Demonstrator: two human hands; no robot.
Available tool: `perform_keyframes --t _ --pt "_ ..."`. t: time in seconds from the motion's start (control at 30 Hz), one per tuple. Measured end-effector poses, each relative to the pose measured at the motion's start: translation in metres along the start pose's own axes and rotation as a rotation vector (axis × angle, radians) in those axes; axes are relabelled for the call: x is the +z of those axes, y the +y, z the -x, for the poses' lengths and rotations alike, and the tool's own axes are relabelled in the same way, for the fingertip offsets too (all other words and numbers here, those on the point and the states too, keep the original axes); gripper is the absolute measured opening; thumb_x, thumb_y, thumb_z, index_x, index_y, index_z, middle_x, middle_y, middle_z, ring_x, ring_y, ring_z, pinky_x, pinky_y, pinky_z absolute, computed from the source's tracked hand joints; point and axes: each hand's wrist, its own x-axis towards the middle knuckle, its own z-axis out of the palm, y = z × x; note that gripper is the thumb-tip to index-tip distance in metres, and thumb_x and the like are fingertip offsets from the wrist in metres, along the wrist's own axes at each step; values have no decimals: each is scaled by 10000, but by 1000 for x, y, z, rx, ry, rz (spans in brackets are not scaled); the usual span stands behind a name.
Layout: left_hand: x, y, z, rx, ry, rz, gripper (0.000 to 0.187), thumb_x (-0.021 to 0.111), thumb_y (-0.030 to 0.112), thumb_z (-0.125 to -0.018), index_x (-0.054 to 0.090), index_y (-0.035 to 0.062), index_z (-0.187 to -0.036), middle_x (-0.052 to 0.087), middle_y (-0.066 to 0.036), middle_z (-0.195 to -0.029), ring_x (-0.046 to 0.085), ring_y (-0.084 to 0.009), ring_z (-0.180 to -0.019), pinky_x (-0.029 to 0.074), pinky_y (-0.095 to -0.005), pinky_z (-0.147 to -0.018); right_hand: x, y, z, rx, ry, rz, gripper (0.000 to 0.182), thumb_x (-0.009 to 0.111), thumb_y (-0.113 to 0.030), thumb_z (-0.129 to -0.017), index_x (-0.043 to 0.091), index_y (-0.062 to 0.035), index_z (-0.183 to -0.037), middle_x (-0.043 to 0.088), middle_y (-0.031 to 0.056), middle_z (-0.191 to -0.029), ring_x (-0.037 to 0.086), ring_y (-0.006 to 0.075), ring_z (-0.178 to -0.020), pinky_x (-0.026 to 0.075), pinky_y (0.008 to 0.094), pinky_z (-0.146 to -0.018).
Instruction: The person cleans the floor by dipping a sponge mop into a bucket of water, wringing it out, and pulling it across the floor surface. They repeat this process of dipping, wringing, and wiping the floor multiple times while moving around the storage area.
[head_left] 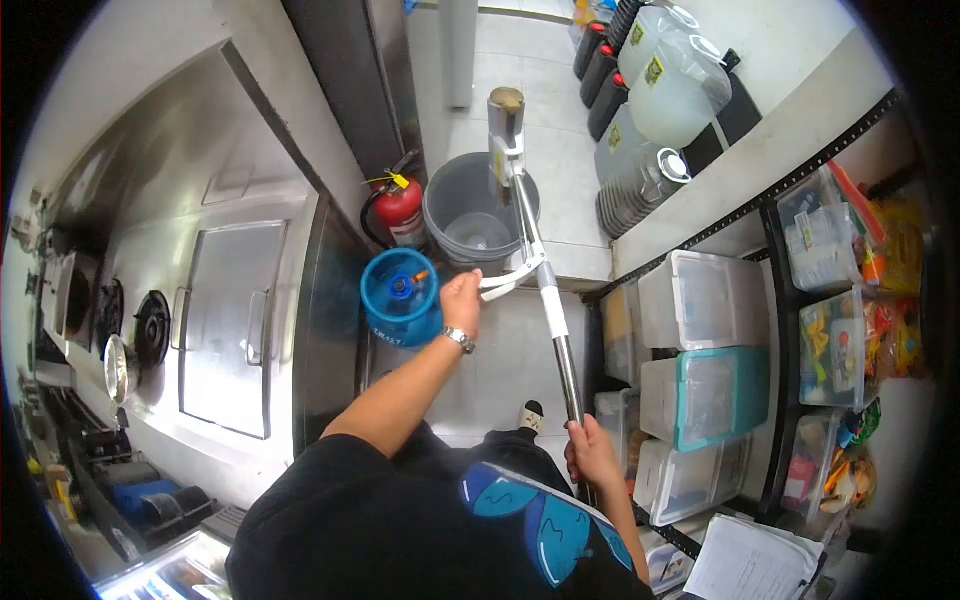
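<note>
A sponge mop [566, 372] with a metal pole slants up and away from me. Its cylindrical head [507, 125] is raised over the far side of a grey bucket [434, 212]. My left hand [462, 302], with a watch on the wrist, is closed around the end of the white squeeze lever [512, 277] on the mop. Lower on the pole, my right hand [594, 456] wraps round the metal shaft near my body. The inside bottom of the bucket shows left of the mop.
Left of the bucket stand a red fire extinguisher [400, 213] and a blue gas cylinder [405, 322]. A steel counter [325, 300] lines the left. Shelves with plastic bins [705, 305] run along the right. Large jugs [680, 100] stand at the back right, beside a raised tiled floor [565, 170].
</note>
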Motion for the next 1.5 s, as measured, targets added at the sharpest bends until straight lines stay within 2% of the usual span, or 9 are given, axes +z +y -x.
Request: perform_keyframes --t 0.2,0.23,0.6,0.73,0.9,1.0,1.03,1.23,1.5 --pt "-11 -12 -52 110 -19 -13 291 542 165 -771 430 84 -515 415 9 -484 362 -87 -410 289 -248 -404 8 9 5 -37 -35 -52 204 426 -273 -908 385 -88 -834 411 17 -480 397 117 -318 312 256 -289" --pt "-9 -13 -60 60 6 15 248 528 149 -752 452 71 -529 415 -6 -469 377 -102 -385 301 -258 -390 9 11 5 -19 -23 -67 197 453 -272 -897 421 -78 -903 425 8 -493 400 112 -330 339 258 -311" --pt "25 -33 -123 -2 -205 -111 279 528 235 -737 467 60 -529 408 -12 -443 407 -119 -359 301 -277 -345 9 23 17 -6 -30 -52 193 449 -270 -899 412 -81 -902 429 13 -513 399 106 -346 325 255 -321" --pt "49 -40 -147 179 -247 -387 327 486 307 -721 477 67 -499 419 -22 -432 386 -132 -358 280 -287 -362 17 42 27 16 -87 -196 158 437 -229 -902 426 -73 -880 435 -5 -540 400 85 -421 327 228 -388" --pt "54 -42 -145 -113 -287 -341 348 488 344 -726 488 69 -512 420 -24 -447 423 -148 -405 306 -277 -409 19 37 25 -18 -5 -82 173 457 -230 -890 433 -63 -848 428 -4 -543 425 90 -454 338 240 -414" --pt "51 -47 -146 -146 -358 -343 316 534 323 -717 493 79 -522 429 -21 -480 429 -139 -430 315 -276 -413 16 37 19 -15 9 -40 190 463 -241 -887 433 -59 -845 434 6 -539 438 101 -449 347 251 -408" --pt "48 -48 -143 -169 -272 -284 233 564 213 -701 539 52 -535 454 -6 -516 397 -132 -473 312 -285 -480 16 35 19 -8 8 -36 195 464 -245 -886 433 -57 -843 437 9 -537 443 105 -448 350 255 -406" --pt "-4 -58 -100 80 -71 -266 163 569 155 -668 581 -7 -660 517 -38 -618 449 -136 -605 349 -299 -550 16 49 -4 15 31 16 200 454 -245 -890 417 -53 -847 435 22 -520 439 131 -385 362 274 -363" --pt "-6 -52 -10 -155 130 62 119 565 149 -746 567 75 -653 466 20 -575 394 -82 -521 300 -249 -488 13 24 -31 -58 85 59 227 448 -274 -893 400 -58 -840 405 18 -451 408 132 -309 327 276 -283"
